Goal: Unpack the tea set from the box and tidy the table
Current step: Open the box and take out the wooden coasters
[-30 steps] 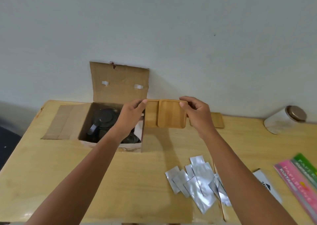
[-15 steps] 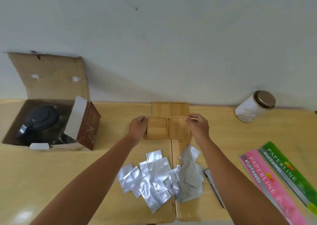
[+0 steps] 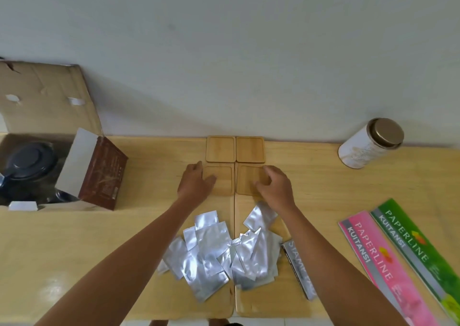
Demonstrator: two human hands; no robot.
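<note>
Four square wooden coasters (image 3: 235, 166) are laid in a two-by-two block by the wall. An open cardboard box (image 3: 42, 136) sits far left, crumpled silver foil sachets (image 3: 219, 248) in front, a white cylindrical tin (image 3: 368, 144) right.

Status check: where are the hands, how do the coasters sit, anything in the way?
Left hand and right hand each rest flat on a front wooden coaster. Four coasters in a square by the wall. Teapot in the box. Foil sachets scattered under the forearms.

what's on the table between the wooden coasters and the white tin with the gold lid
Nothing: in the head view the stretch of table between the four wooden coasters and the white tin is bare wood.
</note>
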